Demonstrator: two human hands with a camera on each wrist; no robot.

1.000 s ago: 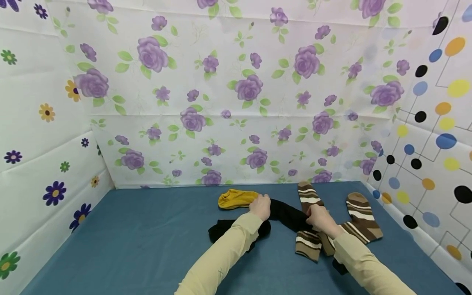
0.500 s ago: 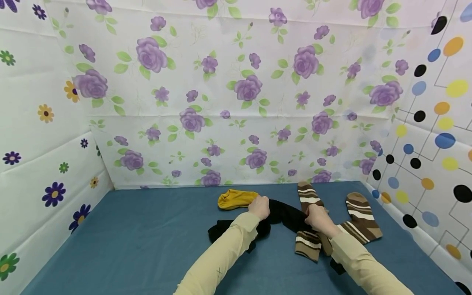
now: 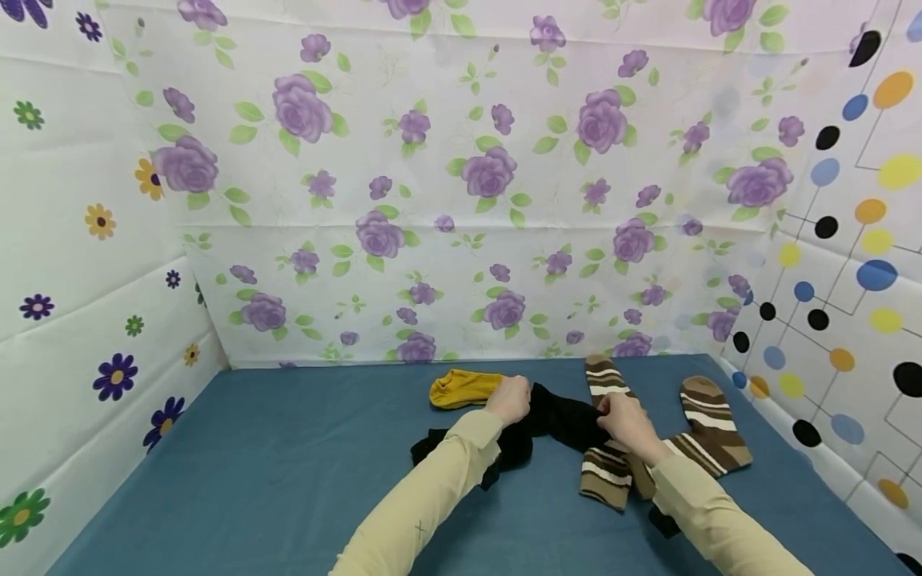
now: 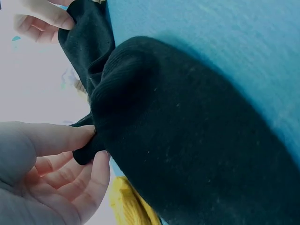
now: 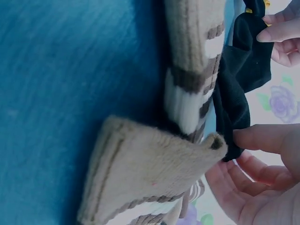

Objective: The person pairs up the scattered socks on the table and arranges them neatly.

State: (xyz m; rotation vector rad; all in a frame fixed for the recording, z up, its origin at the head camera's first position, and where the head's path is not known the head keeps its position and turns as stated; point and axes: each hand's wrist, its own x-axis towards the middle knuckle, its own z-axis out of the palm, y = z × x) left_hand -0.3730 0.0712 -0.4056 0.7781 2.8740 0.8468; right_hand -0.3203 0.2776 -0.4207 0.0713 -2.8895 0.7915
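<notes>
A black sock [image 3: 565,418] stretches between both hands over the table. My left hand [image 3: 510,400] pinches its left part between thumb and fingers, as the left wrist view shows up close. At the other end my right hand [image 3: 630,424] pinches the sock's tip, which shows in the right wrist view beside the curled cuff of a striped sock [image 5: 145,164]. Another black sock [image 3: 515,450] lies bunched under the left forearm, partly hidden by the sleeve. Just behind the left hand lies a yellow sock [image 3: 464,390].
Brown, tan and white striped socks [image 3: 713,424] lie spread around and beyond the right hand. A small black piece of fabric [image 3: 663,522] peeks out below the right sleeve. Patterned sheets [image 3: 403,280] stand at the back and sides of the blue-covered table [image 3: 288,456].
Both hands keep their pinch on the black sock. Its edge beside the left hand now stands up higher, and the right hand's fingers have tilted slightly upward. The head view has shifted a little.
</notes>
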